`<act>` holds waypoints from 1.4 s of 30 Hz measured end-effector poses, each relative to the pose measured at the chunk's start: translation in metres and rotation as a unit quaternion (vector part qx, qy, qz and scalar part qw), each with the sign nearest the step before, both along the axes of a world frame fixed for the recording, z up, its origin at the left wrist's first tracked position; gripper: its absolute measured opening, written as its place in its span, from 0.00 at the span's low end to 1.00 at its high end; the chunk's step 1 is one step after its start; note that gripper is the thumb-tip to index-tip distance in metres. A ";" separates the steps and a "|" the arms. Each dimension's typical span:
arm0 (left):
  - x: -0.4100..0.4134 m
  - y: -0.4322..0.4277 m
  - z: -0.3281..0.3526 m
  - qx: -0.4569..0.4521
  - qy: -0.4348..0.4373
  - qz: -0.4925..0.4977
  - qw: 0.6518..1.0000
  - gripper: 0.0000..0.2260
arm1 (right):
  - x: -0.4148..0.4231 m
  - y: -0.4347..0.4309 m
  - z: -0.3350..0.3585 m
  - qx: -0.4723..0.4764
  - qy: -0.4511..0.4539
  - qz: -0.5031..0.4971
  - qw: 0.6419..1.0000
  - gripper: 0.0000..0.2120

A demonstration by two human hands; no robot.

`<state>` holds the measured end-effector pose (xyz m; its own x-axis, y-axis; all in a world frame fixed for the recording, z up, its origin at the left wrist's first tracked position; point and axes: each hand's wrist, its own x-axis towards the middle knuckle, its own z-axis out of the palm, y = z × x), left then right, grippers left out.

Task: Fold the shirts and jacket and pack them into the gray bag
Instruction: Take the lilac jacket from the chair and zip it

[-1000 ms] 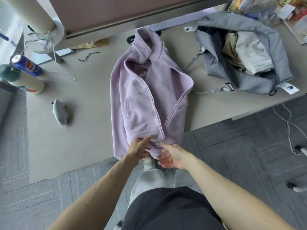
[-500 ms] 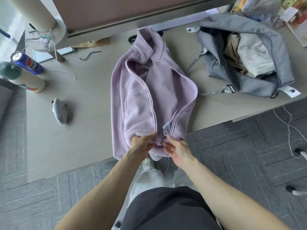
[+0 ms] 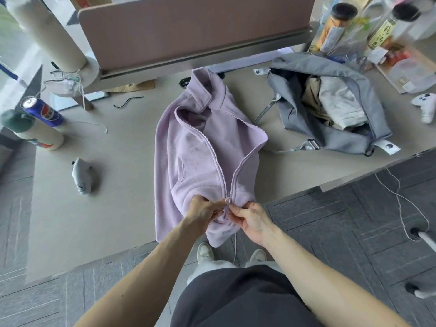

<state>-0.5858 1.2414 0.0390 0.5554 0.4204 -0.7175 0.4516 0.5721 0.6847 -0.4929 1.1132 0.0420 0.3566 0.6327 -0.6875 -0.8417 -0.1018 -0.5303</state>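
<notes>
A lilac fleece jacket [image 3: 198, 147] lies on the beige table [image 3: 118, 185], collar away from me, its zipper open most of the way and its hem hanging over the near edge. My left hand [image 3: 204, 210] pinches the hem just left of the zipper's bottom. My right hand [image 3: 250, 219] pinches the hem on the right side, by the small zipper slider [image 3: 228, 200]. The gray bag [image 3: 368, 95] sits open at the right of the table with folded beige and white shirts [image 3: 335, 102] inside.
A gray controller [image 3: 81, 177] lies left of the jacket. Two cans [image 3: 40, 123] and a cardboard tube stand at the far left, a divider panel at the back. Bottles and boxes crowd the far right corner, next to a white controller [image 3: 425, 106].
Both hands went from reaching flat at the hem to pinching it on either side of the zipper bottom, and the two front edges now meet at the slider.
</notes>
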 end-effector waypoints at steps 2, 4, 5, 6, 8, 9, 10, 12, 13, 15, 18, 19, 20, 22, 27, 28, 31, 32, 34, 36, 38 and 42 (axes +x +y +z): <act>-0.002 0.000 0.000 0.042 0.004 -0.044 0.998 0.28 | 0.004 0.000 0.002 0.002 0.001 -0.003 1.000 0.07; -0.005 -0.001 -0.001 0.088 0.004 -0.088 0.992 0.30 | 0.009 0.001 0.005 -0.011 0.014 -0.013 1.000 0.06; -0.006 -0.001 0.002 0.110 0.011 -0.091 0.990 0.29 | 0.011 0.002 0.006 -0.018 0.018 -0.019 0.999 0.05; -0.006 -0.001 0.002 0.128 0.023 -0.090 0.987 0.27 | 0.012 0.003 0.007 -0.023 0.019 -0.023 0.999 0.05; -0.006 -0.001 0.006 0.138 0.027 -0.084 0.986 0.24 | 0.012 0.006 0.008 -0.030 0.014 -0.028 0.999 0.04; -0.006 -0.001 0.007 0.137 0.028 -0.086 0.987 0.23 | 0.011 0.007 0.009 -0.030 0.007 -0.028 0.999 0.04; -0.007 -0.001 0.008 0.137 0.027 -0.088 0.986 0.22 | 0.010 0.007 0.009 -0.027 -0.002 -0.022 0.999 0.03; -0.010 -0.002 0.009 0.126 0.021 -0.079 0.989 0.21 | 0.007 0.007 0.009 -0.027 -0.019 -0.003 0.999 0.03; -0.011 -0.002 0.008 0.111 0.018 -0.066 0.991 0.23 | 0.006 0.007 0.007 -0.033 -0.027 0.004 0.999 0.03; -0.012 -0.003 0.007 0.072 0.013 -0.035 0.997 0.25 | 0.005 0.007 0.004 -0.050 -0.037 0.008 0.998 0.05; -0.009 -0.005 0.012 0.014 -0.004 0.003 1.000 0.18 | 0.002 0.005 0.002 -0.067 -0.042 0.011 0.997 0.04; -0.007 -0.005 0.013 -0.003 -0.007 0.009 1.000 0.17 | 0.001 0.005 0.002 -0.070 -0.041 0.011 0.997 0.03; -0.006 -0.006 0.015 -0.026 -0.012 0.023 0.999 0.16 | 0.000 0.005 0.002 -0.072 -0.041 0.010 0.996 0.02; -0.005 -0.007 0.017 -0.068 -0.001 0.058 0.996 0.15 | -0.001 0.004 0.002 -0.080 -0.046 0.010 0.996 0.00; -0.010 -0.005 -0.002 -0.061 0.009 0.071 0.996 0.10 | -0.002 -0.001 -0.001 -0.100 -0.052 0.021 0.993 0.03; -0.011 -0.005 -0.006 -0.063 0.003 0.069 0.996 0.10 | -0.003 -0.002 -0.002 -0.104 -0.051 0.025 0.993 0.03; -0.012 -0.003 -0.011 -0.054 -0.004 0.048 0.997 0.16 | -0.004 -0.005 -0.005 -0.110 -0.048 0.037 0.992 0.02; -0.013 -0.003 -0.012 -0.048 -0.009 0.033 0.998 0.20 | -0.004 -0.006 -0.006 -0.114 -0.048 0.041 0.991 0.02; -0.015 -0.002 -0.014 -0.029 -0.017 0.012 0.999 0.28 | -0.004 -0.007 -0.008 -0.115 -0.046 0.046 0.991 0.03; -0.015 -0.002 -0.016 -0.022 -0.024 0.006 0.999 0.34 | -0.005 -0.007 -0.009 -0.107 -0.041 0.048 0.992 0.04; -0.014 -0.003 -0.018 -0.018 -0.032 -0.003 0.999 0.39 | -0.004 -0.007 -0.009 -0.100 -0.038 0.045 0.993 0.03; -0.013 -0.003 -0.019 0.008 -0.024 -0.014 1.000 0.36 | -0.004 -0.007 -0.009 -0.096 -0.039 0.039 0.994 0.02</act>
